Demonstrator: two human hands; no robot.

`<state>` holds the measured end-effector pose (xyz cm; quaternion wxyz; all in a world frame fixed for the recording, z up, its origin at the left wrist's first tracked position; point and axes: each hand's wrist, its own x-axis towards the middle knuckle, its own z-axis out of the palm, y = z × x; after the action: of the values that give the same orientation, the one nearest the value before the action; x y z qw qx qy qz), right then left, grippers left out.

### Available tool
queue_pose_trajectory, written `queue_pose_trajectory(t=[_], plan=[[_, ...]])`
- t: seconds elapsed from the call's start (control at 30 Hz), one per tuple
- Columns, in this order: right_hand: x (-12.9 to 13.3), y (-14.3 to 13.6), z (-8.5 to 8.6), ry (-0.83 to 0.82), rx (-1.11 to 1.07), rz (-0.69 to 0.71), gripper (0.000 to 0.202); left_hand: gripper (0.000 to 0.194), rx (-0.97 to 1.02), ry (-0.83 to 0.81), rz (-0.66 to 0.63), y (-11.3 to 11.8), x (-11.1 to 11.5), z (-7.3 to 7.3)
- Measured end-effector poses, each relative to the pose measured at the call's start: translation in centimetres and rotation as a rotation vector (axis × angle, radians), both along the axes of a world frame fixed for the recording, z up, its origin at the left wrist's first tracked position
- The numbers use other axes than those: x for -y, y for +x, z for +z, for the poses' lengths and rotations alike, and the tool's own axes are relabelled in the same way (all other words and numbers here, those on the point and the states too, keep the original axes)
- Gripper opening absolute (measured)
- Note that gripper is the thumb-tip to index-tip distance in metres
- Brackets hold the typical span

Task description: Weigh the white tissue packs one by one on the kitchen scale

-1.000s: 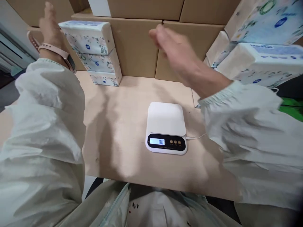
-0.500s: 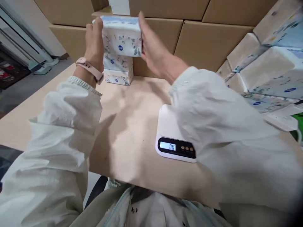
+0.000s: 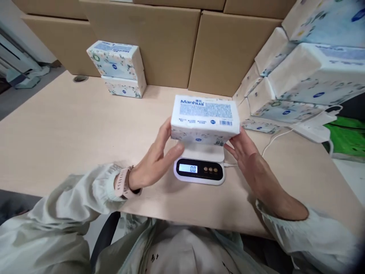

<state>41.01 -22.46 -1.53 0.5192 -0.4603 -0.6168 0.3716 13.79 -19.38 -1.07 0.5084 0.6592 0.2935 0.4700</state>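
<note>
A white floral tissue pack (image 3: pixel 205 114) printed "Manhua" is held between both hands above a white digital scale (image 3: pixel 199 177). My left hand (image 3: pixel 155 160) grips its left end, the thumb near the front lower edge. At the right end my right hand (image 3: pixel 249 156) has its fingers against the side and underneath. The pack hides the back of the scale's plate, and the scale's display reads 0.0. Whether the pack's underside touches the plate is not clear.
Two stacked tissue packs (image 3: pixel 124 68) stand at the back left, near a round cable hole (image 3: pixel 80 78). More tissue packs (image 3: pixel 316 76) are piled at the right. Cardboard boxes (image 3: pixel 165 42) line the back. A white cable (image 3: pixel 272 142) runs across the table's right side.
Both hands have brought the tissue pack from the stack at the back left to over the scale. The stack is one pack lower. The display still reads 0.0.
</note>
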Motion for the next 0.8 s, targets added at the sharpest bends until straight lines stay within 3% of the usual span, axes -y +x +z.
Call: queue_pose_trajectory(t=[0.2, 0.37, 0.5, 0.8], plan=[[1.1, 2.7, -3.6, -0.115, -0.016, 0.009, 0.064, 0.065, -0.135, -0.029, -0.027, 0.3, 0.4, -2.7], [0.3, 3.2, -5.4, 0.153, -0.15, -0.355, 0.037, 0.054, 0.002, -0.086, 0.314, -0.6, -0.5, -4.2], [-0.7, 3.4, -5.7, 0.209, -0.302, -0.582, 0.034, 0.039, 0.169, -0.29, 0.522, -1.2, -2.1, -5.2], [0.0, 2.4, -5.0, 0.166, -0.295, -0.566, 0.036, 0.038, 0.244, -0.385, 0.577, -1.3, -2.9, -4.9]])
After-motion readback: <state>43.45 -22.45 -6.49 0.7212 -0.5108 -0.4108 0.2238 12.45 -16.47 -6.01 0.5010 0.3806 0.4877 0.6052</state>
